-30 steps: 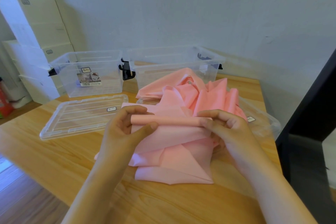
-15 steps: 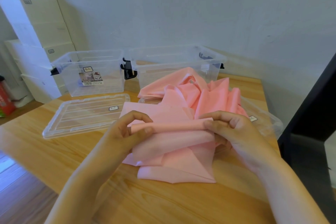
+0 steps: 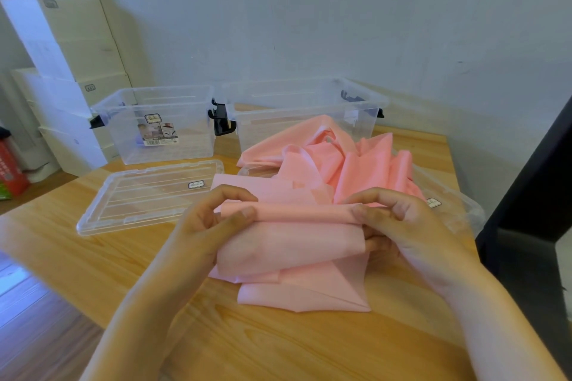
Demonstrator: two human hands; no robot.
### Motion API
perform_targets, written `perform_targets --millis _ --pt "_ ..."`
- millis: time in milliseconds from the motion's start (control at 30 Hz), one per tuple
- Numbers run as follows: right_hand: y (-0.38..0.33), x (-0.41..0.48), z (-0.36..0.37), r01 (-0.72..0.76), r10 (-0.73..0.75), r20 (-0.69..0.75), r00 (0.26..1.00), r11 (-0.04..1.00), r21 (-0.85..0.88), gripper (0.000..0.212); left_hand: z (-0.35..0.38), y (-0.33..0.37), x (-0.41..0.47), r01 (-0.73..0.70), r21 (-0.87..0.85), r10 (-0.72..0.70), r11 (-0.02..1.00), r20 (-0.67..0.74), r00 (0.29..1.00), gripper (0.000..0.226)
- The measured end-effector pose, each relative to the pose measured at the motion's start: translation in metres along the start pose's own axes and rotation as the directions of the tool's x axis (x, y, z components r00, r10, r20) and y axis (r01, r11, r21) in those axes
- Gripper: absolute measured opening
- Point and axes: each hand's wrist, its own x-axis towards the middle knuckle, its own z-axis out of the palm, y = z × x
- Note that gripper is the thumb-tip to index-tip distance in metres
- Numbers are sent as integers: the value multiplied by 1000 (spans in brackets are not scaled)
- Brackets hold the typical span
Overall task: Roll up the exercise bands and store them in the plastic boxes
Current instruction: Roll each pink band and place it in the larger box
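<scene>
A pink exercise band (image 3: 297, 244) lies crumpled on the wooden table, its near end rolled into a thin tube. My left hand (image 3: 213, 219) pinches the tube's left end between thumb and fingers. My right hand (image 3: 399, 223) pinches the right end the same way. More loose pink band (image 3: 346, 161) is heaped behind the roll. Two clear plastic boxes stand open at the back: one on the left (image 3: 154, 124) with a label on its front, one on the right (image 3: 303, 108) partly hidden by the heap.
A clear lid (image 3: 145, 195) lies flat left of the band. A second clear lid (image 3: 452, 207) sits under the heap at the right. White cartons (image 3: 71, 71) are stacked at the far left. A dark post (image 3: 532, 195) borders the table's right edge.
Both hands have turned the roll slightly and lifted it a little. The rolled tube looks a bit thicker, with more band wound onto it.
</scene>
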Motion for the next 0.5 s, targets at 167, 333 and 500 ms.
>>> perform_targets --millis 167,333,500 --pt "0 0 -2 38 -37 -12 999 999 38 17 0 3 -2 15 -46 -15 999 12 1000 38" --pt "1 -1 -3 69 -70 6 998 992 107 15 -3 6 -2 16 -101 -13 995 39 999 56" --pt "1 1 -4 85 -88 19 996 988 126 19 -3 6 -1 -3 -133 8 991 36 999 62"
